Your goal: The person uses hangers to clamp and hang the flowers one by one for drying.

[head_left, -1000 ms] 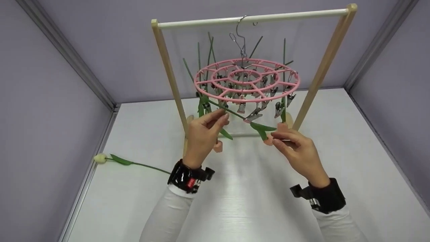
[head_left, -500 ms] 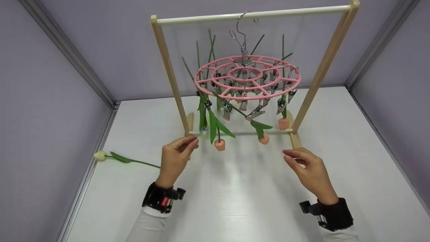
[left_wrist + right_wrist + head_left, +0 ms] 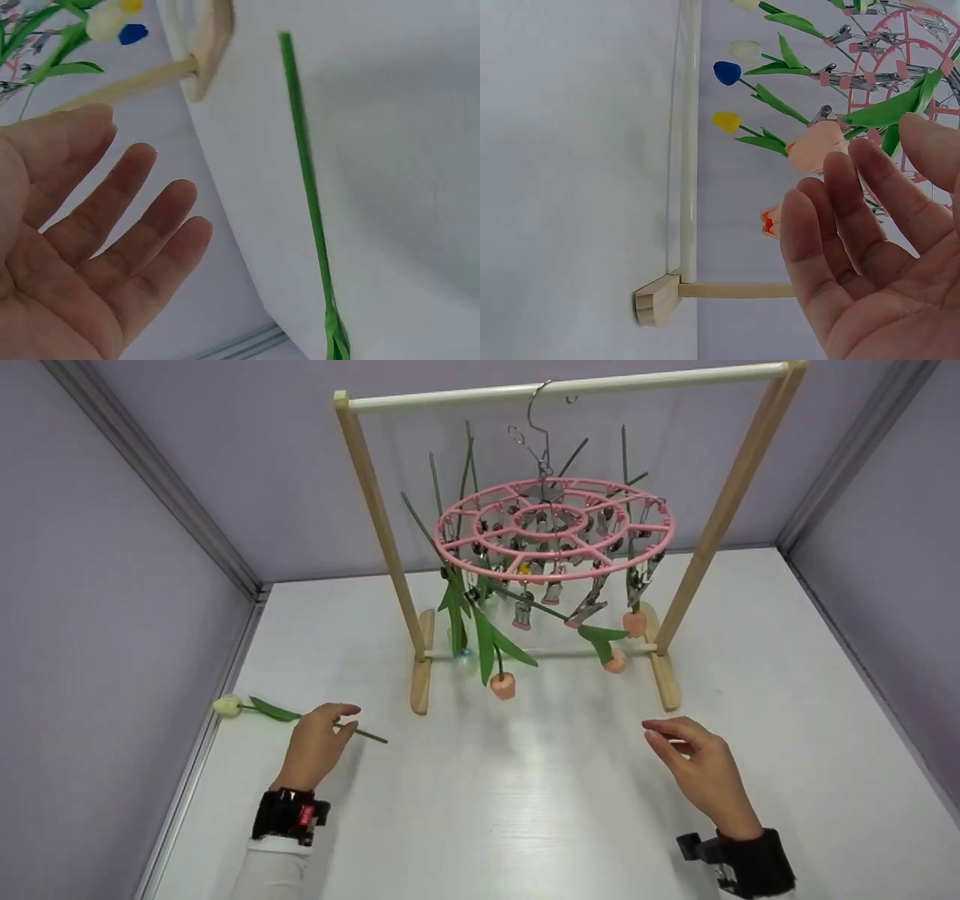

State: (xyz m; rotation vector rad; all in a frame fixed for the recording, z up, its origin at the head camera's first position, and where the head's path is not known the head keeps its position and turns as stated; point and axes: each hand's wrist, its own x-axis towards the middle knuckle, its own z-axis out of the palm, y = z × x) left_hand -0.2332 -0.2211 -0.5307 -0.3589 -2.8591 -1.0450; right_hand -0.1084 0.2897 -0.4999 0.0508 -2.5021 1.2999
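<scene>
A white tulip [image 3: 274, 709] with a green leaf lies at the left of the table, its bloom toward the table's left edge. Over its stem, my left hand [image 3: 311, 746] hovers with fingers spread; the left wrist view shows the bare stem [image 3: 307, 172] apart from the fingers. My right hand [image 3: 705, 769] is held above the table at the right, fingers loosely bent and holding nothing. From a round pink clip hanger [image 3: 555, 576], peach tulips [image 3: 503, 685] hang head down. Blue [image 3: 727, 73] and yellow tulips [image 3: 726, 121] hang there too, in the right wrist view.
The hanger hooks onto the white top bar [image 3: 450, 398] of a wooden rack, whose feet [image 3: 421, 690] stand on the white table [image 3: 525, 810]. Several metal clips [image 3: 523, 611] dangle under the ring. Pale walls [image 3: 112, 547] close in the back and sides.
Both hands have come away from the hanging peach tulip, which stays on the hanger. The left hand has moved down and left to the lying tulip; the right has drawn back toward the body.
</scene>
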